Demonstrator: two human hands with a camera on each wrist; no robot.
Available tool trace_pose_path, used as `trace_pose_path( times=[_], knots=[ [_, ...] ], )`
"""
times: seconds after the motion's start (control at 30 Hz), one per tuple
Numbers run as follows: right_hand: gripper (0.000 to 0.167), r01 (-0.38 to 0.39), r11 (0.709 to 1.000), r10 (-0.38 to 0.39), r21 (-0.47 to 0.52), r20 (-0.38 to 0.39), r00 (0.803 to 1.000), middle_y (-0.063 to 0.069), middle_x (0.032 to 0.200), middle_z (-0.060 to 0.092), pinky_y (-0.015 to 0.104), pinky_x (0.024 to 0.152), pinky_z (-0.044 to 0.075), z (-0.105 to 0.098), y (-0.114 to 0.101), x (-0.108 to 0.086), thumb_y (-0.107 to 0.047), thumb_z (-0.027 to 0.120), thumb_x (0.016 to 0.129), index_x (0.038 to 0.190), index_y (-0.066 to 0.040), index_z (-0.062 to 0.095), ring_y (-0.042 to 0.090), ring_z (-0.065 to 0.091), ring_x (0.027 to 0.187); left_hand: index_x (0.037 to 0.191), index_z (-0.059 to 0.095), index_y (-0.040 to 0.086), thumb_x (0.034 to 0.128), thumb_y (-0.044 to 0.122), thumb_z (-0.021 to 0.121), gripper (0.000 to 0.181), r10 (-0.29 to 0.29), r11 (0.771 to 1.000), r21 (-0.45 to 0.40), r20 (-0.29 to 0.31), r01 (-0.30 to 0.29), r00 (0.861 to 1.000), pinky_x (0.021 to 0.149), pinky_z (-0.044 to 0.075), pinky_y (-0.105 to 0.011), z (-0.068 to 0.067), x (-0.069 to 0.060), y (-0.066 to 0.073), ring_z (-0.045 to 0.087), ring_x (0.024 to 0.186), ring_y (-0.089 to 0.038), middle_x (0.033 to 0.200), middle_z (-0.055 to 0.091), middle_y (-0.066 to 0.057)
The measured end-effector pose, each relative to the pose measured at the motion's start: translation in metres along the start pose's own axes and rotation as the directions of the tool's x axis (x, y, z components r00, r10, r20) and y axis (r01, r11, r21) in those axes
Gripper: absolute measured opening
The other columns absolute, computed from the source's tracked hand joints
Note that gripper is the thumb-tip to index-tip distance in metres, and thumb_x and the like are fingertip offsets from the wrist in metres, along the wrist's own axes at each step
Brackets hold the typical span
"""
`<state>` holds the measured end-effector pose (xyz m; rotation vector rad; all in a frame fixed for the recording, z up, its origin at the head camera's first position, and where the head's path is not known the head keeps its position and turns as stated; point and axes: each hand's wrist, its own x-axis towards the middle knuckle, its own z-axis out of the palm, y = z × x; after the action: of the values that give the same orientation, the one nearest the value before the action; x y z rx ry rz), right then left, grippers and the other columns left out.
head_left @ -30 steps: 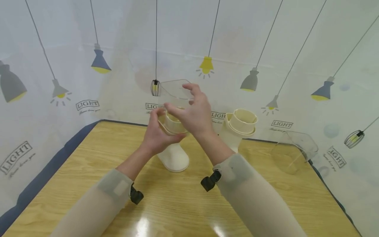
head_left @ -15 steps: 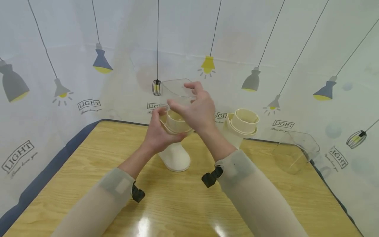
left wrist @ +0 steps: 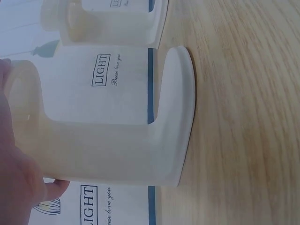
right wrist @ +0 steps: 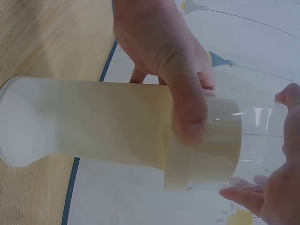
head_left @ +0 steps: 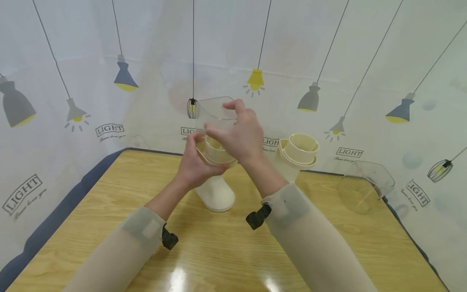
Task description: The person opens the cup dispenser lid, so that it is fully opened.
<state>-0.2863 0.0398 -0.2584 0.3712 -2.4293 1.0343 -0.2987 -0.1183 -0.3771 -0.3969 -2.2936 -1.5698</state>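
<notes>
A cream stand (head_left: 217, 194) with a rounded foot rests on the table, and a raised ring (head_left: 217, 151) tops it. My left hand (head_left: 195, 164) grips the stand just below that ring, fingers and thumb wrapped round it, as the left wrist view also shows. Above the ring, my right hand (head_left: 242, 136) holds a clear, open-topped container (head_left: 215, 107) between spread thumb and fingers. In the right wrist view, the clear wall (right wrist: 255, 126) surrounds the cream ring. The fit of its lower edge is hard to make out.
A second cream stand (head_left: 300, 150) stands behind my right forearm. Farther right, another clear container (head_left: 365, 188) stands near the edge of the wooden table (head_left: 219, 251). A curtain printed with lamps (head_left: 284, 44) hangs behind the table.
The head view shifts slightly. Both hands keep almost the same grip and place; the clear container stays over the ring with at most a very small movement.
</notes>
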Motion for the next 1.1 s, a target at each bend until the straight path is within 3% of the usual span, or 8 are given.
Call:
trace_pose_path(
  times=[0.2,0.47,0.73,1.1],
  knots=[
    [0.07,-0.035,0.999,0.035,0.015,0.013,0.999,0.01,0.142,0.068,0.046,0.089,0.056,-0.0011,-0.0013,0.0001,-0.057,0.088,0.084,0.142,-0.029,0.062,0.026,0.065,0.104,0.157,0.032,0.017,0.0688,0.036,0.104,0.115,-0.023,1.0,0.005,0.0,0.023,1.0,0.109,0.056,-0.057,-0.0013,-0.0006,-0.0017,0.055,0.135,-0.037,0.158,0.043,-0.019],
    [0.069,-0.006,0.996,0.007,-0.088,0.018,1.0,0.017,0.143,0.066,0.051,0.082,0.061,-0.0007,-0.0042,-0.0043,-0.059,0.085,0.087,0.144,-0.029,0.061,0.034,0.069,0.096,0.158,0.032,0.021,0.0689,0.036,0.103,0.115,-0.028,1.0,-0.004,0.016,0.028,0.999,0.111,0.055,-0.057,-0.0003,-0.0009,-0.0056,0.052,0.14,-0.037,0.161,0.042,-0.019],
    [0.069,-0.006,1.0,0.006,0.017,0.012,1.0,0.01,0.142,0.069,0.048,0.091,0.057,-0.006,0.0,0.0016,-0.054,0.089,0.086,0.142,-0.025,0.062,0.028,0.067,0.11,0.16,0.03,0.016,0.0692,0.035,0.103,0.118,0.009,1.0,-0.002,0.004,-0.009,1.0,0.113,0.052,-0.058,-0.0017,-0.0008,-0.0056,0.055,0.138,-0.039,0.158,0.046,-0.022],
    [0.07,0.004,1.0,-0.005,0.02,0.033,0.999,0.011,0.146,0.066,0.046,0.086,0.059,-0.0102,-0.005,0.0,-0.053,0.089,0.084,0.143,-0.027,0.063,0.027,0.067,0.102,0.16,0.029,0.018,0.0695,0.037,0.104,0.118,-0.001,1.0,0.0,0.002,0.001,1.0,0.11,0.054,-0.057,0.0005,0.0005,-0.0037,0.054,0.138,-0.039,0.159,0.044,-0.021]
  ],
)
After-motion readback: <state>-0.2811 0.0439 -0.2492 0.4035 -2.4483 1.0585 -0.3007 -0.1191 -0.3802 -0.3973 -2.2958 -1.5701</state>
